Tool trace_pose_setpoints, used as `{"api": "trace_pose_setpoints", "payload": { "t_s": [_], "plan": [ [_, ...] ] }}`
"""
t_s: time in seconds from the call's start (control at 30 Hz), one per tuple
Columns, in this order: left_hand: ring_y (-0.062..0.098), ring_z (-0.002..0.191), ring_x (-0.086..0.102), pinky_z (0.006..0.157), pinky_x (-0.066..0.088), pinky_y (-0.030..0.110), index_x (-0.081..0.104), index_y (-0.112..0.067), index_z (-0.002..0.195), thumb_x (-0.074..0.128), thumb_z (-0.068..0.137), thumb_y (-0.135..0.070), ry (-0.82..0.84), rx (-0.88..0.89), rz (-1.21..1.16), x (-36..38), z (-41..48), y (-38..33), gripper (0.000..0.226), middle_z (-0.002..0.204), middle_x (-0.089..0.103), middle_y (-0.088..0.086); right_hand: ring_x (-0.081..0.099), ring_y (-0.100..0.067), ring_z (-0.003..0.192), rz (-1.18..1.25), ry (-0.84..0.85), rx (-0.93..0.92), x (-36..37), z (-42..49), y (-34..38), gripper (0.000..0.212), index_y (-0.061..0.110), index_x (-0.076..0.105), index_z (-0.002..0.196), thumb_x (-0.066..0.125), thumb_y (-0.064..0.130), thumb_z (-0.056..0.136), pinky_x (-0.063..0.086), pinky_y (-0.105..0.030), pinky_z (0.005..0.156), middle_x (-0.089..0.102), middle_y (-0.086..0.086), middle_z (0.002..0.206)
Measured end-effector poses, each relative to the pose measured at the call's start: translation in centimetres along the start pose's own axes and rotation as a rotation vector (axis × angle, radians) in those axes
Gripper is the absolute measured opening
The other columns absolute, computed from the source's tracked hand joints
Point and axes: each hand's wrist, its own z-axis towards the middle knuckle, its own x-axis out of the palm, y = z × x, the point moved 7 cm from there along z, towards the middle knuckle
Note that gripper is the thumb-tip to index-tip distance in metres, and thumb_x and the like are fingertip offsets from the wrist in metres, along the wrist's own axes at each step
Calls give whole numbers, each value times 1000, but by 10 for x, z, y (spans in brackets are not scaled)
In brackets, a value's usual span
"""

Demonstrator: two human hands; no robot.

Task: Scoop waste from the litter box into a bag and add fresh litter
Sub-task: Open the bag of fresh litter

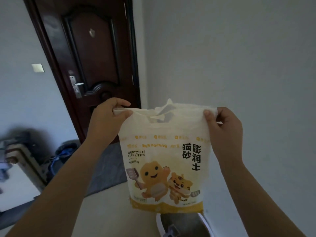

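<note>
Holding cat litter bag upright at centre of frame, printed face toward camera, top edge stretched level between both hands. Left hand: grips top left corner of bag, thumb on near face, fingers curled over far side. Right hand: grips top right corner likewise, thumb tip pressed on near face. Handle cut-out at top centre of bag, loose flap standing above it. Bottom edge of bag overlapping far end of litter box at lower centre of frame. Inside box: grey litter, and lavender scoop at near left, partly cut off by frame edge. Upper left of frame: dark wooden door with metal handle; wall switch left of it. Grey mat at foot of door, partly behind left forearm.
</note>
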Motion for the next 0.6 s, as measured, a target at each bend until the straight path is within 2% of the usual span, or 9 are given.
{"api": "trace_pose_setpoints", "payload": {
  "t_s": [0.17,0.37,0.47,0.6],
  "plan": [
    [-12,73,57,56,44,5,65,-30,95,70,84,-20,-15,-16,-24,31,29,4,17,89,61,-16,54,-5,62,6,-8,-66,11,47,-18,21,16,57,78,56,29,94,46,-24,55,60,5,72],
    [-6,72,59,62,52,16,63,-32,90,69,83,-17,8,-55,-67,68,55,21,18,85,62,-16,53,-1,60,-5,1,-50,22,78,-48,19,19,57,77,58,28,93,40,-12,50,58,9,71],
    [-10,69,57,58,50,12,63,-33,90,69,83,-17,26,-50,-72,91,69,25,18,83,61,-17,52,0,59,-22,1,-28,22,91,-64,18,19,57,76,59,26,93,40,-10,51,58,10,71],
    [-8,68,56,56,45,8,65,-29,94,69,83,-17,85,-12,-127,131,93,25,17,88,62,-12,53,0,61,-50,-46,17,9,98,-82,18,17,57,76,59,24,93,42,-10,53,60,8,73]
  ]
}}
